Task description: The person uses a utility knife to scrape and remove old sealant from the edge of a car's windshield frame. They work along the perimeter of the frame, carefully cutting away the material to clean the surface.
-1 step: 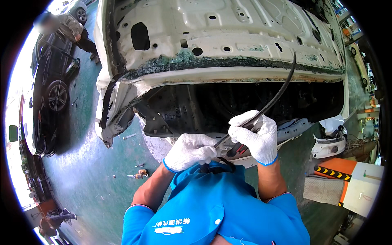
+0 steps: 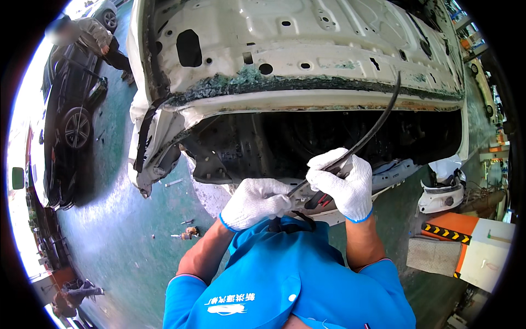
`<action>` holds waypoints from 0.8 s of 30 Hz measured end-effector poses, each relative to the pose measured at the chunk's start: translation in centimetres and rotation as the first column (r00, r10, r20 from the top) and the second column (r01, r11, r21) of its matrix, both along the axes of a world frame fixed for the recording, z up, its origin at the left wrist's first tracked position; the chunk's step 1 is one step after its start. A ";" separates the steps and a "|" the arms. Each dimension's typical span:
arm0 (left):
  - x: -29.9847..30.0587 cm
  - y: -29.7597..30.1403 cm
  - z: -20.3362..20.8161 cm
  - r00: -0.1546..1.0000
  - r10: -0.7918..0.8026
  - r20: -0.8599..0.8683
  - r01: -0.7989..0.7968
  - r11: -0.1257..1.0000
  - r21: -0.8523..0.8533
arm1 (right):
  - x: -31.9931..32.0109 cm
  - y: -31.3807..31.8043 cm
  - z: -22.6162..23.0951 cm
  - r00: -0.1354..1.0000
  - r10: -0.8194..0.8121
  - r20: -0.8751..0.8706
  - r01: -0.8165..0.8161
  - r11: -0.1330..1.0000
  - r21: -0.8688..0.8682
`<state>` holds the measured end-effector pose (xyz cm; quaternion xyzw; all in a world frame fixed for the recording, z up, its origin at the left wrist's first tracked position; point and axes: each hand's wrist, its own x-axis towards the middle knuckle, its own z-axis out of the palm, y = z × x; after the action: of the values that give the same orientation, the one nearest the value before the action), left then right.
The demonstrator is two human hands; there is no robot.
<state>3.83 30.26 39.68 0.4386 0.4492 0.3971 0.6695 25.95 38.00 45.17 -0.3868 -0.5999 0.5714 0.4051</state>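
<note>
A long, thin black rubber strip [image 2: 378, 125] runs between my gloved hands, its free end curving up and away across the front of the white car body. My left hand [image 2: 253, 204] is closed, pinching the near end between thumb and fingers. Further along, my right hand [image 2: 345, 183] grips the strip. From under the right palm stick out the black and red handles of a hand tool [image 2: 319, 200]; its working end is hidden. Both hands wear white knitted gloves with blue cuffs, held close before my chest.
The stripped white car body [image 2: 307, 52] has a torn, rusty seam above a dark opening. Small tools and parts [image 2: 189, 233] lie on the green floor. At right are a white bumper piece [image 2: 441, 197] and an orange-white cabinet [image 2: 485, 252]. A person [image 2: 96, 41] stands by a dark car [image 2: 68, 126].
The strip's free far end has swung slightly to the right. Both hands keep their hold and place.
</note>
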 end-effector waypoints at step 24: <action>1.1 -1.0 -0.8 0.570 0.745 -0.348 -0.625 0.667 0.405 | -3.9 -3.0 -4.0 0.992 -0.104 -0.077 0.119 0.968 0.219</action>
<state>4.96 29.28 38.84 0.3894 0.6861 0.5531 0.2679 22.05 34.99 41.17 -0.3533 -0.6241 0.4889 0.4966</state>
